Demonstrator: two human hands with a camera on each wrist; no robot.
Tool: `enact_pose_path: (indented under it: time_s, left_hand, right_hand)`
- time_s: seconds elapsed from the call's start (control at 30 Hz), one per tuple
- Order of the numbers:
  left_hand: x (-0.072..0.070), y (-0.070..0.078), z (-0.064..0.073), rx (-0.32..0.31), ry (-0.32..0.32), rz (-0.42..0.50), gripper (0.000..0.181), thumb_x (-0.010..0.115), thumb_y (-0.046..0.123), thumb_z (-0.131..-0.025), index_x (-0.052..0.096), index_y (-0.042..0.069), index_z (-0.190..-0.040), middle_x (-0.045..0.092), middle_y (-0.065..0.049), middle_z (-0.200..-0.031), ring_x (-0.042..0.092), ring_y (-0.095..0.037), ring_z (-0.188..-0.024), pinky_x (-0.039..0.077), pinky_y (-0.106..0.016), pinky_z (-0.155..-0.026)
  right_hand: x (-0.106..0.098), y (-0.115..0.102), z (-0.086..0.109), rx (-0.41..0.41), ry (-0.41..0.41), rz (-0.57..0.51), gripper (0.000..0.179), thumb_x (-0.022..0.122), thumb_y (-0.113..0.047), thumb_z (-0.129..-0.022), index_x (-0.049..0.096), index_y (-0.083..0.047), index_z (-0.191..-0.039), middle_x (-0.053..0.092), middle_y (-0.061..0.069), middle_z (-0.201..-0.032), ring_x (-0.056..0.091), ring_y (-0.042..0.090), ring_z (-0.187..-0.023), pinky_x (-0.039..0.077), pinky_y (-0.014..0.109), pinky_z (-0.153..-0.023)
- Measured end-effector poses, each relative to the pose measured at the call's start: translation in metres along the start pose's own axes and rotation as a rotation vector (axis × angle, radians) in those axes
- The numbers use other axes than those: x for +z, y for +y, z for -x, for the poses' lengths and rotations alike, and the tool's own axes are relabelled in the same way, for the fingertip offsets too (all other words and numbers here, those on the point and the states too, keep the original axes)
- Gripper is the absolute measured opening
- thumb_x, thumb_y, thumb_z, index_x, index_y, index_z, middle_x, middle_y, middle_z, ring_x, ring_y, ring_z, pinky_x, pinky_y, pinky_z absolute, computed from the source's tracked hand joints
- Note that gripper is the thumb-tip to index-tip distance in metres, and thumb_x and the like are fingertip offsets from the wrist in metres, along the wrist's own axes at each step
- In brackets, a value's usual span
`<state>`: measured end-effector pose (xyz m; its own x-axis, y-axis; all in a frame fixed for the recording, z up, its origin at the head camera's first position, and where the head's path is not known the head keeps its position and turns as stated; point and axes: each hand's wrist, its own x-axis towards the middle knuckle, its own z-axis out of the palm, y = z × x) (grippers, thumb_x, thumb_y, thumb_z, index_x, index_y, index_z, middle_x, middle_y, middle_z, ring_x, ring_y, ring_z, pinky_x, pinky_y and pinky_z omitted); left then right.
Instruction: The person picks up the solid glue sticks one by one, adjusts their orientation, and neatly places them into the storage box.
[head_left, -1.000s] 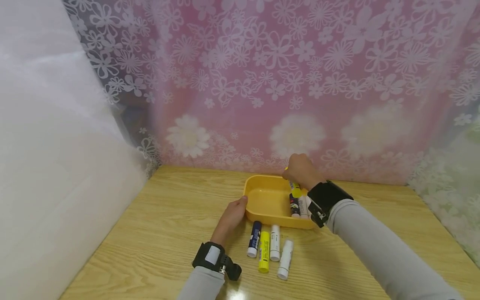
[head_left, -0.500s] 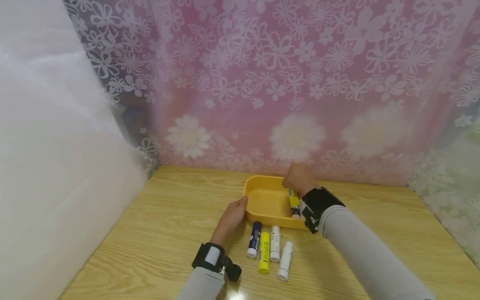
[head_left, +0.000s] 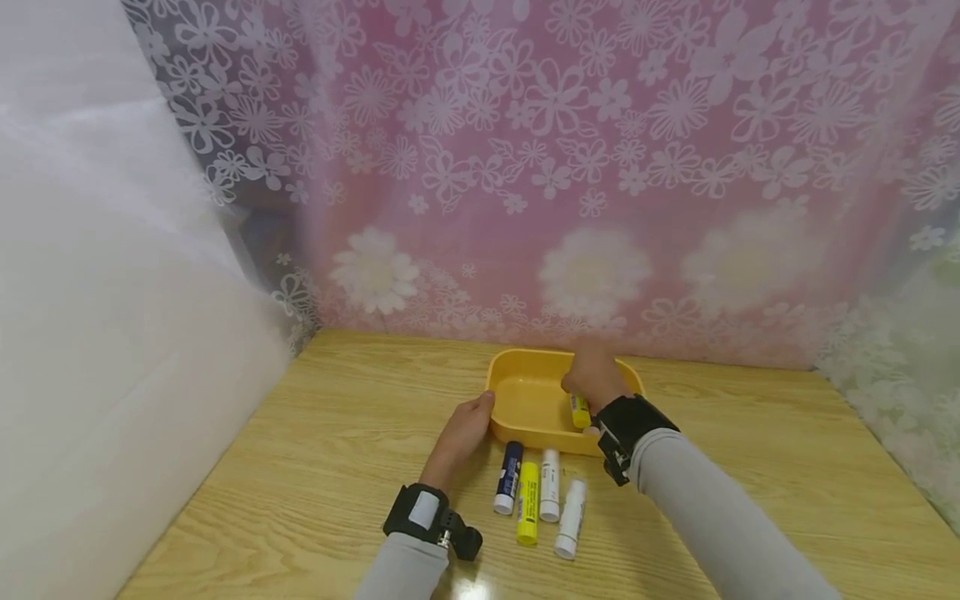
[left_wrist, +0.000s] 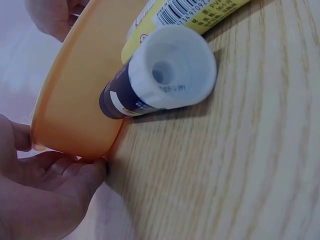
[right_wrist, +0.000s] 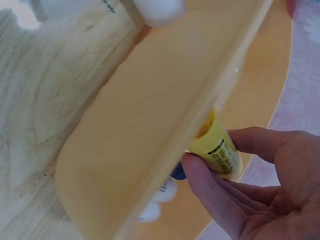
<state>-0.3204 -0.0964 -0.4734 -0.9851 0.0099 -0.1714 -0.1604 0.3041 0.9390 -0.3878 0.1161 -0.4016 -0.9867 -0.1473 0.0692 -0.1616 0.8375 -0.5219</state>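
My left hand (head_left: pixel 467 429) grips the left end of a yellow plastic tray (head_left: pixel 540 437). In the left wrist view its thumb is at the rim and the fingers lie under the tray (left_wrist: pixel 82 85). Inside the tray's right part, my right hand (head_left: pixel 596 375) pinches a yellow glue stick (head_left: pixel 580 412) between thumb and fingers. The right wrist view shows this glue stick (right_wrist: pixel 222 155) tilted behind the near wall. Below it, white glue stick ends (right_wrist: pixel 164 191) and a bit of a dark blue one (right_wrist: pixel 178 172) show, partly hidden by the wall.
In front of the tray lie a navy glue stick (head_left: pixel 508 477), a yellow one (head_left: pixel 528 504) and two white ones, one nearer the tray (head_left: pixel 550 486) and one nearer me (head_left: pixel 571 518). A flowered pink curtain (head_left: pixel 480 167) hangs behind the wood-grain table (head_left: pixel 315 467).
My right hand has come down into the tray and slightly left, lowering the yellow glue stick beside the others there. The left hand and the loose glue sticks stay in place.
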Motion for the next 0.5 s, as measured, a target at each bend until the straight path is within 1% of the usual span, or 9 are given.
enact_pose_path:
  time_s: [0.17,0.2,0.23,0.27,0.37,0.4,0.43,0.47,0.5]
  left_hand:
    - [0.0009,-0.0003,0.0001,-0.01,0.0,-0.01,0.06,0.032,0.047,-0.109,0.055,0.004,-0.145,0.056,-0.013,-0.147,0.045,-0.035,-0.143,0.028,-0.06,-0.12]
    - [0.0011,-0.0004,0.0001,-0.013,0.0,-0.011,0.06,0.032,0.047,-0.109,0.055,0.004,-0.145,0.056,-0.013,-0.147,0.045,-0.035,-0.143,0.028,-0.06,-0.12]
    - [0.0012,-0.0005,0.0003,-0.019,0.001,-0.01,0.061,0.032,0.048,-0.109,0.055,0.005,-0.145,0.056,-0.013,-0.148,0.045,-0.035,-0.143,0.028,-0.06,-0.12]
    - [0.0011,-0.0003,0.0004,-0.019,0.004,-0.009,0.061,0.032,0.048,-0.109,0.055,0.005,-0.145,0.056,-0.013,-0.147,0.045,-0.035,-0.143,0.028,-0.06,-0.12]
    - [0.0005,0.0,0.0,-0.018,0.007,-0.005,0.06,0.033,0.049,-0.109,0.055,0.006,-0.145,0.056,-0.012,-0.147,0.045,-0.034,-0.143,0.028,-0.06,-0.12]
    - [0.0002,0.0,-0.0001,-0.02,0.008,-0.007,0.061,0.033,0.049,-0.109,0.055,0.006,-0.145,0.056,-0.012,-0.147,0.045,-0.034,-0.143,0.028,-0.06,-0.121]
    - [0.0001,0.0,-0.0003,-0.019,0.006,-0.007,0.061,0.033,0.05,-0.109,0.055,0.006,-0.145,0.056,-0.012,-0.147,0.045,-0.034,-0.143,0.028,-0.06,-0.121]
    - [0.0,0.0,-0.0005,-0.016,0.005,-0.01,0.061,0.032,0.049,-0.109,0.055,0.006,-0.145,0.056,-0.012,-0.147,0.045,-0.034,-0.143,0.028,-0.06,-0.121]
    - [0.0,-0.0002,-0.0007,-0.016,0.003,-0.01,0.061,0.032,0.049,-0.109,0.054,0.005,-0.145,0.055,-0.013,-0.148,0.044,-0.034,-0.143,0.028,-0.059,-0.121]
  right_hand:
    - [0.0036,0.0068,0.001,0.027,-0.025,-0.021,0.044,0.069,0.002,-0.074,0.057,0.015,-0.114,0.059,0.02,-0.091,0.058,0.029,-0.07,0.052,0.031,-0.057]
    - [0.0047,0.0084,0.0004,0.029,-0.028,-0.019,0.043,0.069,0.003,-0.075,0.056,0.014,-0.115,0.059,0.02,-0.094,0.057,0.028,-0.068,0.051,0.031,-0.057]
    - [0.0053,0.0095,0.0,0.032,-0.035,-0.02,0.037,0.067,0.003,-0.075,0.058,0.014,-0.11,0.057,0.018,-0.088,0.055,0.026,-0.065,0.049,0.03,-0.055]
    - [0.0058,0.0103,0.0,0.034,-0.04,-0.022,0.04,0.067,0.003,-0.076,0.057,0.014,-0.113,0.057,0.018,-0.086,0.054,0.025,-0.061,0.049,0.03,-0.052]
    - [0.0075,0.0109,0.0012,0.028,-0.045,-0.033,0.004,0.063,0.003,-0.078,0.06,0.005,-0.079,0.048,0.007,-0.064,0.047,0.019,-0.046,0.041,0.026,-0.042]
    - [0.008,0.0106,0.0019,0.028,-0.049,-0.035,0.013,0.062,0.004,-0.079,0.056,0.0,-0.067,0.041,0.003,-0.058,0.043,0.017,-0.041,0.037,0.025,-0.04]
    - [0.0084,0.0101,0.0027,0.029,-0.052,-0.031,0.021,0.062,0.003,-0.079,0.053,-0.004,-0.061,0.035,0.0,-0.053,0.041,0.015,-0.038,0.035,0.023,-0.039]
    - [0.0088,0.0095,0.0036,0.031,-0.049,-0.026,0.024,0.062,0.002,-0.08,0.052,-0.005,-0.059,0.036,-0.001,-0.051,0.042,0.015,-0.038,0.035,0.023,-0.038]
    - [0.0095,0.009,0.0043,0.024,-0.043,-0.015,0.034,0.061,0.001,-0.08,0.044,-0.011,-0.053,0.032,-0.003,-0.049,0.039,0.013,-0.038,0.033,0.022,-0.039]
